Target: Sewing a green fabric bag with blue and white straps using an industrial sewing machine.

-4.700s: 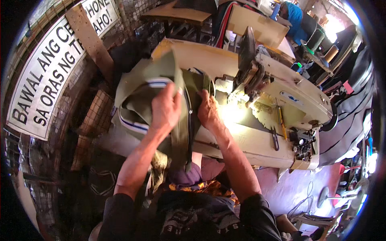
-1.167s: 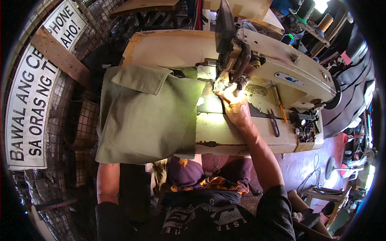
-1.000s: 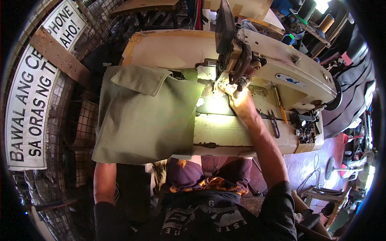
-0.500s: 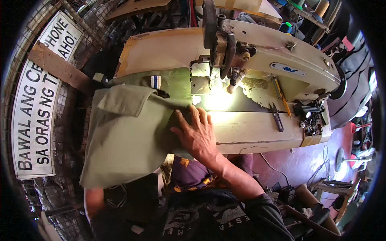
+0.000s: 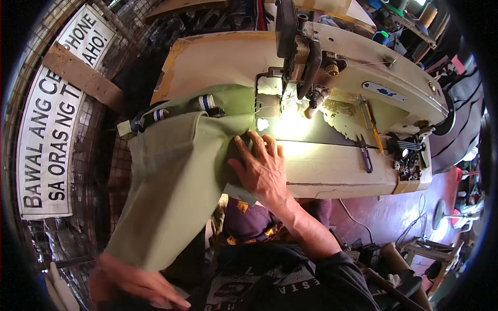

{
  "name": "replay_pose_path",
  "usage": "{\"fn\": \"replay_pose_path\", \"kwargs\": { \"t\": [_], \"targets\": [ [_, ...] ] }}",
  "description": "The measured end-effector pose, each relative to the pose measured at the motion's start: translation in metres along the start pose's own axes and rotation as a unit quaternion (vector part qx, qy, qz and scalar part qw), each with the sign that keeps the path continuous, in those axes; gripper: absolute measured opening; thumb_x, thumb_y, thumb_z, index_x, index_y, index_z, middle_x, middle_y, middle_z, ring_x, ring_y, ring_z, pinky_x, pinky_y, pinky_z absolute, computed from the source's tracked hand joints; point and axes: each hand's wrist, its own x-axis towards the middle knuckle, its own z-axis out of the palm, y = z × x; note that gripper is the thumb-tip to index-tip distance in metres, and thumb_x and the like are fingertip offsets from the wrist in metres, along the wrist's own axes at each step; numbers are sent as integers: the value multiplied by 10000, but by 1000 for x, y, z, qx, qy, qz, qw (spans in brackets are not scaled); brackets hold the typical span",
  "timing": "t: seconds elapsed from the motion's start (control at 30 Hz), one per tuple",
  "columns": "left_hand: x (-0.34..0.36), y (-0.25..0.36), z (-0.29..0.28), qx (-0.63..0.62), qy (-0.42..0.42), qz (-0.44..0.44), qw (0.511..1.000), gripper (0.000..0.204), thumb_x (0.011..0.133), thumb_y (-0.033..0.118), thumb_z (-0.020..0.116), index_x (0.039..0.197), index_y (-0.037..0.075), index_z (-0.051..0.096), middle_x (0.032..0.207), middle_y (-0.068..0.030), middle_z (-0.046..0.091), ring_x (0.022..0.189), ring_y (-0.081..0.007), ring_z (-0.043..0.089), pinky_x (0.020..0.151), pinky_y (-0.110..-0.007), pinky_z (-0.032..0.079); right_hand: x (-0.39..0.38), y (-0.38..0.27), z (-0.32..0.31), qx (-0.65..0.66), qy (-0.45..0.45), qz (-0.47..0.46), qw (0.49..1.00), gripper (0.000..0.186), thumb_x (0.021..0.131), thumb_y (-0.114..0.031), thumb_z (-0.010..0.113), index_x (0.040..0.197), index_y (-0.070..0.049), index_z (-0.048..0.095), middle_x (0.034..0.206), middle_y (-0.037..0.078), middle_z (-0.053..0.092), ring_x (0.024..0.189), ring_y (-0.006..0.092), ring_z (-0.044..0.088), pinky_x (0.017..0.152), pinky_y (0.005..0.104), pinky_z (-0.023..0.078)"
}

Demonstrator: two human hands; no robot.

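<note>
Olive-green fabric (image 5: 171, 186) drapes from the sewing table's left part down toward my body. Along its back edge are two blue-and-white striped bands (image 5: 206, 102) and dark strips. My right hand (image 5: 259, 168) lies spread on the fabric's right edge, left of the lit needle area. My left hand (image 5: 140, 282), blurred, is at the fabric's lower end, fingers stretched out. The cream sewing machine (image 5: 384, 88) stands over the table (image 5: 332, 171). Right of the needle lie black-bladed snips (image 5: 366, 155) and a yellow tool (image 5: 374, 129).
A wire-mesh wall with a white sign (image 5: 41, 150) and a wooden board (image 5: 83, 80) borders the left. Behind are another tabletop (image 5: 187, 8) and thread spools (image 5: 425, 18). Grey padded material (image 5: 456, 140) is at the right, above a pink floor (image 5: 358, 212) with cords.
My right hand has left the needle area and come down onto the fabric. The fabric's front part has swung down-left, uncovering striped bands. My left hand has emerged from underneath it.
</note>
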Motion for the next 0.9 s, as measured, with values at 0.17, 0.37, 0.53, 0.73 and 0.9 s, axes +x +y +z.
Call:
{"fn": "replay_pose_path", "kwargs": {
  "t": [0.17, 0.37, 0.53, 0.73, 0.9],
  "targets": [
    [45, 53, 43, -57, -75, 116, 989, 475, 1064, 315, 375, 1209, -93, 572, 1062, -280, 663, 973, -359, 689, 720, -404, 597, 0, -2, 0, -10, 18, 5, 1000, 525, 870, -363, 681, 1320, -106, 597, 1344, 149, 518, 1199, 336, 466, 948, 455, 402],
    [187, 9, 129, 358, -367, 106, 852, 248, 1027, 125, 482, 1136, -30, 643, 1041, -121, 704, 912, -222, 680, 809, -300, 550, -2, -2, 1, -11, 15, 0, 1000, 523, 872, -360, 685, 1321, -107, 598, 1343, 142, 522, 1198, 331, 467, 953, 457, 403],
    [227, -126, 140, 658, -481, 48, 577, 306, 926, 283, 621, 995, -11, 671, 868, -218, 676, 859, -407, 647, 774, -474, 504, -1, -1, -2, -2, 1, 5, 1000, 503, 857, -344, 717, 1297, -122, 618, 1346, 133, 507, 1196, 337, 460, 951, 465, 407],
    [232, -148, 117, 548, -510, -34, 663, 439, 996, 359, 540, 829, -47, 571, 740, -214, 592, 683, -333, 525, 697, -466, 436, -3, 1, -3, 15, 22, -2, 1000, 513, 858, -321, 718, 1302, -93, 601, 1326, 143, 509, 1194, 342, 463, 964, 469, 412],
    [226, -136, 118, 529, -533, -74, 656, 394, 1014, 330, 530, 915, -47, 590, 766, -188, 600, 710, -280, 510, 724, -436, 441, -2, 5, -5, 39, 53, -2, 998, 451, 837, -185, 741, 1243, -44, 605, 1262, 163, 545, 1140, 355, 517, 946, 467, 447]
  ]
}}
